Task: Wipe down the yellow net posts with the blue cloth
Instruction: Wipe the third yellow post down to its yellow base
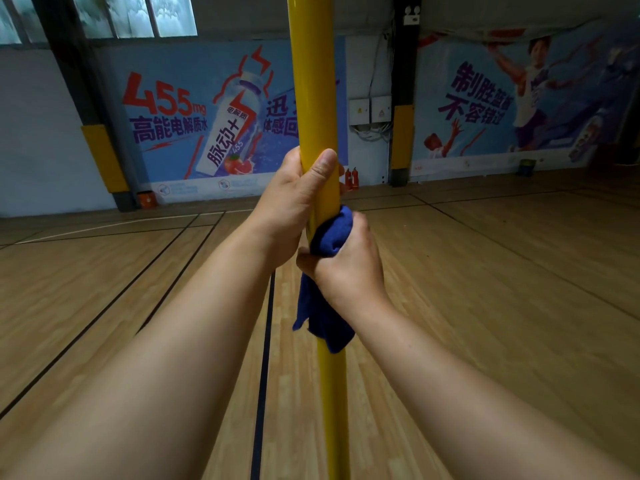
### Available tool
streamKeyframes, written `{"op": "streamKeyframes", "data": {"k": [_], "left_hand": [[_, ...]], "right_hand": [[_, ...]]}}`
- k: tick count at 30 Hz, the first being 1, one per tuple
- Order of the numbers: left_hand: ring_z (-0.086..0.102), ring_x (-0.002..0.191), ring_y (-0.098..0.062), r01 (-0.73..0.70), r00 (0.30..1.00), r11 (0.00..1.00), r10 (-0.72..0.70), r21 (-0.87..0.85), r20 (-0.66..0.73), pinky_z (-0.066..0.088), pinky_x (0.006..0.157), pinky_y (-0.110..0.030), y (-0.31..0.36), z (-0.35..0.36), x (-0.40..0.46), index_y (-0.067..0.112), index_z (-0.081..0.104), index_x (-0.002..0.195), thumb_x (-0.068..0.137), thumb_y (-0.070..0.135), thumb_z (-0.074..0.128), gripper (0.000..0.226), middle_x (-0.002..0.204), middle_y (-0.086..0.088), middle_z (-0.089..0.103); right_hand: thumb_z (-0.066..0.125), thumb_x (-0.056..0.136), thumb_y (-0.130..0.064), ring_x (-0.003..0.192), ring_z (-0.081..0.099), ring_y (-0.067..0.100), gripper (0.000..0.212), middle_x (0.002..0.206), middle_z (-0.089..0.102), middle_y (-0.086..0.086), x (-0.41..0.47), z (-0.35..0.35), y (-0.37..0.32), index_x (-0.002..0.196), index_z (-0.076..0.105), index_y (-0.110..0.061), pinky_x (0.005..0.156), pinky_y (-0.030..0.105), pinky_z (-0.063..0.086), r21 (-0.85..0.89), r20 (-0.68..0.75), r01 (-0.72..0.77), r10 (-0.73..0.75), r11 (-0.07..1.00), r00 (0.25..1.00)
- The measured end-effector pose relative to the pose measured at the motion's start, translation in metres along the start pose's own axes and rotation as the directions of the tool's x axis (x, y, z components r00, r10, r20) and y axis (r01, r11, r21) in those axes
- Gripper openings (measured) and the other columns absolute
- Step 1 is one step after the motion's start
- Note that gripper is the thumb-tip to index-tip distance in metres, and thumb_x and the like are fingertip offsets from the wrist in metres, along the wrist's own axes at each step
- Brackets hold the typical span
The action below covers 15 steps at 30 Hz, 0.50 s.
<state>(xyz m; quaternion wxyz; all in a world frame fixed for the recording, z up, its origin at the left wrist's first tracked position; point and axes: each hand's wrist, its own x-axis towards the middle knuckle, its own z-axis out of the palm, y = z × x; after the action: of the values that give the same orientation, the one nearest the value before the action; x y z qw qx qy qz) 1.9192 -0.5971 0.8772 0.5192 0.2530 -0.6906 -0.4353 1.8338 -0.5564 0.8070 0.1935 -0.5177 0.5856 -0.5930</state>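
Hands meet on the yellow net post (313,81), an upright pole that runs from the top edge of the view down to the bottom, close in front of the person. The left hand (294,199) grips the bare post, thumb pressed across its front and fingers curled behind it. Just below, touching the left wrist area, the right hand (346,261) clutches the blue cloth (327,303) against the post; a fold bulges above the fist and the rest hangs loose beneath it, draped over the pole. Wooden court floor (502,289) with dark lines spreads all round. Blue advertising banners (180,116) cover the far wall.
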Motion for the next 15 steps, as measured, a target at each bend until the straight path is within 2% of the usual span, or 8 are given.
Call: {"op": "streamKeyframes", "data": {"k": [3, 5, 8, 11, 15], "left_hand": [[0.070, 0.094, -0.014, -0.006, 1.000, 1.000, 0.006, -0.008, 0.001, 0.057, 0.084, -0.035, -0.003, -0.002, 0.001, 0.025, 0.052, 0.122, 0.099, 0.043, 0.054, 0.030, 0.108, 0.001, 0.066], [0.071, 0.091, -0.011, -0.012, 1.000, 1.000, 0.012, -0.005, -0.013, 0.057, 0.084, -0.036, -0.004, -0.002, 0.001, 0.027, 0.052, 0.121, 0.099, 0.044, 0.054, 0.027, 0.105, 0.003, 0.068], [0.071, 0.096, -0.013, -0.026, 0.999, 1.000, 0.026, 0.013, -0.022, 0.057, 0.091, -0.042, -0.006, -0.002, 0.000, 0.024, 0.052, 0.124, 0.099, 0.046, 0.054, 0.034, 0.106, 0.004, 0.069], [0.071, 0.097, -0.014, -0.033, 0.999, 0.999, 0.033, 0.009, -0.041, 0.057, 0.091, -0.041, -0.006, 0.000, -0.001, 0.021, 0.051, 0.126, 0.095, 0.050, 0.055, 0.043, 0.110, 0.001, 0.068], [0.073, 0.095, -0.012, -0.040, 0.998, 0.999, 0.040, 0.014, -0.045, 0.058, 0.090, -0.040, -0.005, -0.001, -0.002, 0.021, 0.052, 0.127, 0.097, 0.049, 0.055, 0.041, 0.105, 0.005, 0.070]], "right_hand": [[0.085, 0.072, -0.031, 0.105, 0.061, 0.021, 0.064, 0.114, 0.058, -0.006, -0.006, 0.006, 0.015, 0.123, 0.046, -0.030, 0.091, 0.048, 0.055, 0.030, 0.018, -0.026, 0.026, 0.999, 0.999], [0.084, 0.073, -0.032, 0.101, 0.062, 0.019, 0.062, 0.112, 0.059, -0.006, -0.009, 0.009, 0.024, 0.123, 0.047, -0.030, 0.087, 0.045, 0.057, 0.048, 0.025, -0.033, 0.032, 0.998, 0.999], [0.083, 0.070, -0.035, 0.090, 0.063, 0.010, 0.058, 0.103, 0.062, -0.011, -0.012, 0.009, 0.036, 0.117, 0.049, -0.035, 0.072, 0.031, 0.055, 0.085, 0.059, -0.048, 0.043, 0.995, 0.997], [0.082, 0.065, -0.037, 0.081, 0.065, 0.001, 0.054, 0.097, 0.066, -0.014, -0.016, 0.006, 0.046, 0.110, 0.052, -0.042, 0.064, 0.019, 0.049, 0.120, 0.119, -0.087, 0.072, 0.989, 0.990], [0.081, 0.060, -0.037, 0.085, 0.068, 0.007, 0.054, 0.099, 0.068, -0.012, -0.022, 0.005, 0.056, 0.106, 0.055, -0.043, 0.068, 0.025, 0.054, 0.145, 0.183, -0.146, 0.119, 0.979, 0.976]]}}
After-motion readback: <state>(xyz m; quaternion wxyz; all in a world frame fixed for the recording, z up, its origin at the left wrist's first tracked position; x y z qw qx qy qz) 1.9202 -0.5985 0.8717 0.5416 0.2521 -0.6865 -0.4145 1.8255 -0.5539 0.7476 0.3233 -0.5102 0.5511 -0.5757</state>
